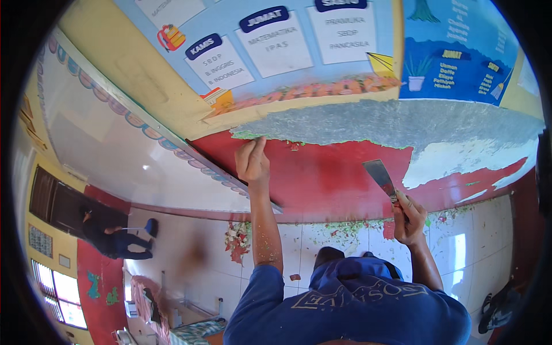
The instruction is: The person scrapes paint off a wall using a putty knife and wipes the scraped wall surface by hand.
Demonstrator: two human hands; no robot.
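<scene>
The wall in front of me has red paint (333, 172) below a stripped grey patch (333, 118), with a ragged greenish edge between them. My left hand (252, 161) is raised to the left part of that edge. Its fingers are pressed together and the tips touch the edge; whether a paint flake is between them is hidden. In my right hand (409, 218) is a putty knife (379, 175), gripped by its handle. Its metal blade points up and left over the red paint. A whitish stripped patch (454, 158) lies right of the blade.
Paint flakes (237, 238) and green crumbs (345, 230) litter the tiled floor along the wall. Posters (276, 54) hang above the grey patch. A framed whiteboard (132, 132) is on the left. Farther left, another person (109, 233) holds a long-handled blue broom (151, 227).
</scene>
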